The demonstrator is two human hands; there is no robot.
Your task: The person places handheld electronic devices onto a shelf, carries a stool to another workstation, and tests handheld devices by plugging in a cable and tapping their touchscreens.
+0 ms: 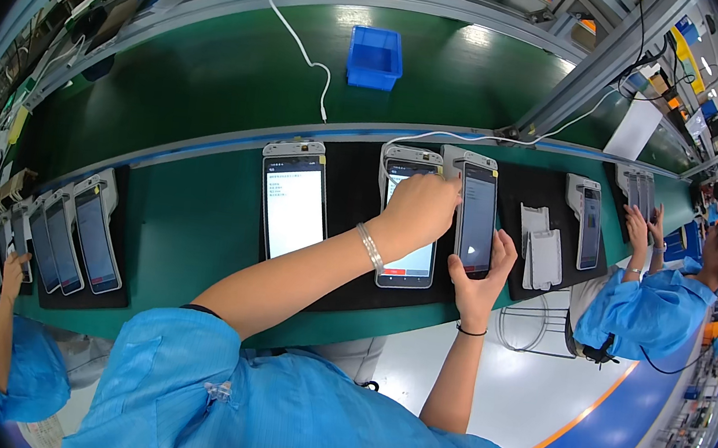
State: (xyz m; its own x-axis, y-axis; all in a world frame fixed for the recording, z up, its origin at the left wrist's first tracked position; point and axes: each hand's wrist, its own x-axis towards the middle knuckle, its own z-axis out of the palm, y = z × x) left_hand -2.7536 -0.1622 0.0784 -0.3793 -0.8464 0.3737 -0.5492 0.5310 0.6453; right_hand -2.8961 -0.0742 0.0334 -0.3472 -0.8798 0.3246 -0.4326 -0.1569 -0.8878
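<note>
Three white handheld terminals with large touch screens lie side by side in front of me. On the left one (297,204) the screen is lit. The middle terminal (407,269) is lit too and partly covered by my left hand (421,209), which reaches across it. That hand's fingers are curled together at the upper left edge of the right terminal (477,215); whatever they hold is hidden. My right hand (482,273) grips the lower end of this right terminal, thumb on the near left edge and fingers along the right side. Its screen looks dim.
Black mats lie on the green bench (190,231). White plastic covers (540,249) and another terminal (587,223) are to the right. A blue bin (375,58) and white cable (307,54) lie beyond the rail. Co-workers handle terminals at both sides.
</note>
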